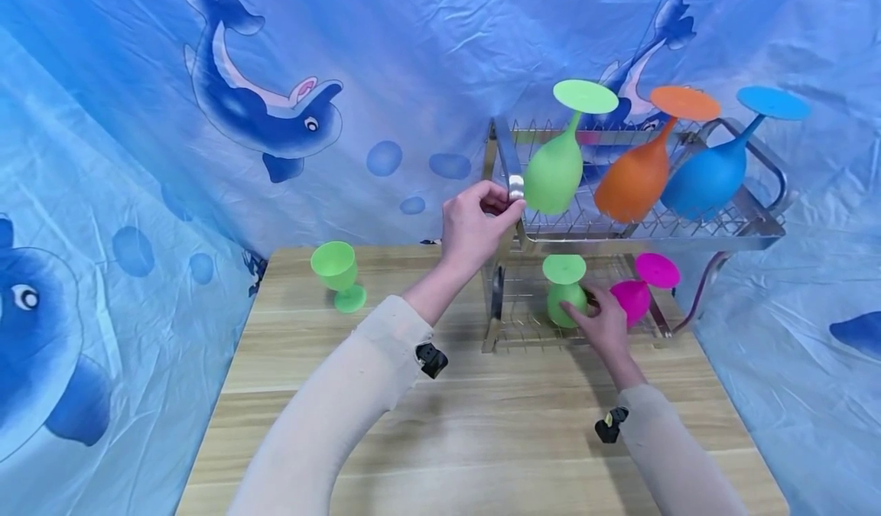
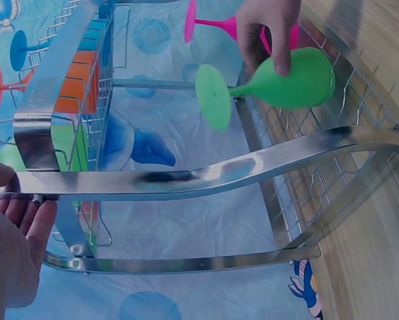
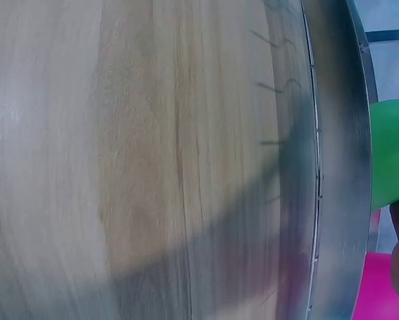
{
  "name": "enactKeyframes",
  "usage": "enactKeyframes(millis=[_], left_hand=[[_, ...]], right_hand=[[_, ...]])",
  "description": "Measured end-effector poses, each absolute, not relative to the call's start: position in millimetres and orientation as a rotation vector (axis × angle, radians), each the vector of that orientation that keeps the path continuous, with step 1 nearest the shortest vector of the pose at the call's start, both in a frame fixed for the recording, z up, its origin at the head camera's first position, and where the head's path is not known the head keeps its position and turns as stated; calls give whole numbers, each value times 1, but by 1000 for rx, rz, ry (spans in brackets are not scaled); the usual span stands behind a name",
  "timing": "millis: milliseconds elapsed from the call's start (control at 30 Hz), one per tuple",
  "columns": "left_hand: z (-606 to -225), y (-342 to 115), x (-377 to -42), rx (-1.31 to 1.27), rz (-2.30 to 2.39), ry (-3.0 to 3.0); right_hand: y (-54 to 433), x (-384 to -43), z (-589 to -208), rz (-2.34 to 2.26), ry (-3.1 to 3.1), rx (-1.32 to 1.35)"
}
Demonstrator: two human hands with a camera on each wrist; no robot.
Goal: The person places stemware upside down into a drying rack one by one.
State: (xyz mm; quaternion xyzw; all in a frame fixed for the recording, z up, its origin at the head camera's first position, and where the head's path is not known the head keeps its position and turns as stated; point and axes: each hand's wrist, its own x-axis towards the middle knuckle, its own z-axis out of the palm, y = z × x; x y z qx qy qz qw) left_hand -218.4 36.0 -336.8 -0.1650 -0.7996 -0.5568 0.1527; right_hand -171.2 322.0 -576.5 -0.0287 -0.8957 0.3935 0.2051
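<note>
My left hand grips the upper left front corner of a two-tier metal dish rack, its fingers curled round the bar in the left wrist view. On the lower tier, my right hand holds the bowl of an upside-down green goblet between thumb and fingers. That goblet tilts over the lower wire grid, foot upward. Just right of it leans an upside-down magenta goblet, partly behind the right hand. In the right wrist view only a bit of the fingers shows, beside the green bowl.
Upside-down on the top tier lean a light green goblet, an orange goblet and a blue goblet. Another green goblet stands upright on the wooden table at the left. Blue dolphin-print cloth surrounds the table.
</note>
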Motion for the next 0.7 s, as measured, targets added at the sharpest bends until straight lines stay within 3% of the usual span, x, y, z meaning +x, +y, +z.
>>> enactKeyframes(millis=[700], left_hand=[[-338, 37, -220, -496, -1574, -2314]], right_hand=[[345, -153, -586, 1047, -2467, -143]])
